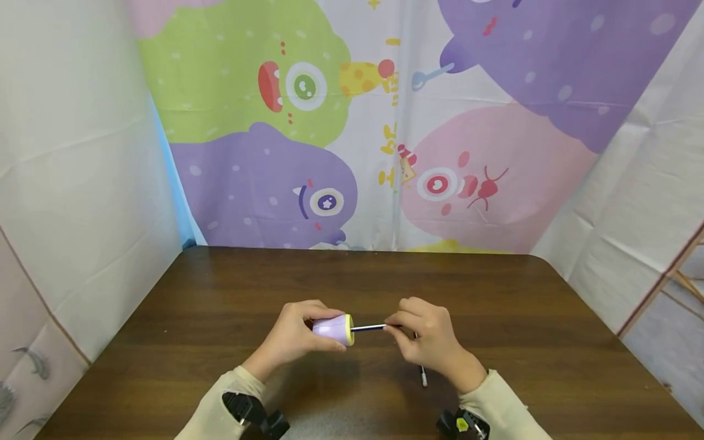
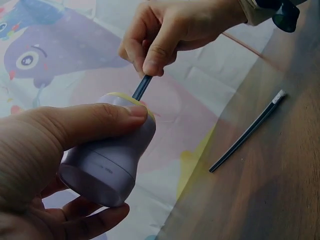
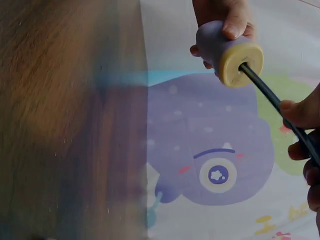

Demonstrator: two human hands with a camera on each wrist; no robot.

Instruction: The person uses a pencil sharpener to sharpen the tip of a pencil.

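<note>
From the head view, low centre of frame, the left hand (image 1: 288,342) grips a lilac sharpener (image 1: 333,329) with a yellow end, and the right hand (image 1: 431,342) pinches a dark pencil (image 1: 370,328) seated in its opening, above the brown table (image 1: 220,293). Left wrist view: thumb clamped over the sharpener's body; a second pencil (image 2: 247,132) lies on the wood at right. Right wrist view, upper right: the pencil enters the sharpener's yellow face.

Smooth matt lilac plastic sharpener (image 1: 333,329), glossy dark pencil (image 1: 368,328), dark wood-grain table (image 1: 220,293) with slight sheen, creased printed cloth backdrop (image 1: 352,122)
</note>
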